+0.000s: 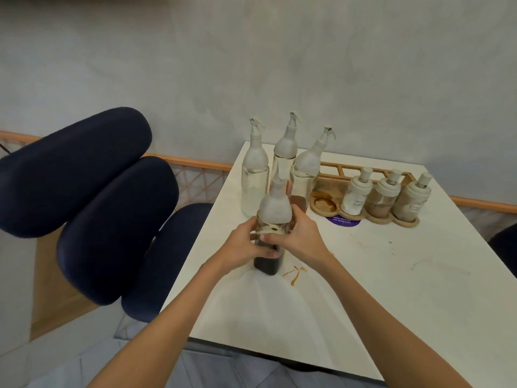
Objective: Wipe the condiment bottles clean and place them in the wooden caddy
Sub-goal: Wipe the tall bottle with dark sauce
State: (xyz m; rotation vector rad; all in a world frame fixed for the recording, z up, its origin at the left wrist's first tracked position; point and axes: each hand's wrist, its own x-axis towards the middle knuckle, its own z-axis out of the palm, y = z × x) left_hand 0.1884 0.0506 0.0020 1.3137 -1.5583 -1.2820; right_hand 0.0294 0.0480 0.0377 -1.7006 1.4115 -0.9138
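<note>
A glass bottle of dark sauce (272, 211) with a white pour cap stands upright on the white table (391, 289). My left hand (242, 243) wraps its left side. My right hand (296, 236) grips its front and right side. No cloth is visible in either hand. Behind it stand three more capped bottles: a nearly empty one (254, 175), a middle one (286, 147) and one with brown sauce (303, 175). The wooden caddy (324, 204) lies at the back right, with an empty round slot at its left end and three short jars (386, 196) in the others.
Brown sauce smears (293, 273) mark the table just right of the held bottle, with fainter stains (391, 245) farther right. A purple round sticker (342, 220) lies in front of the caddy. Dark blue padded chairs (112, 219) stand left of the table. A grey wall rises behind.
</note>
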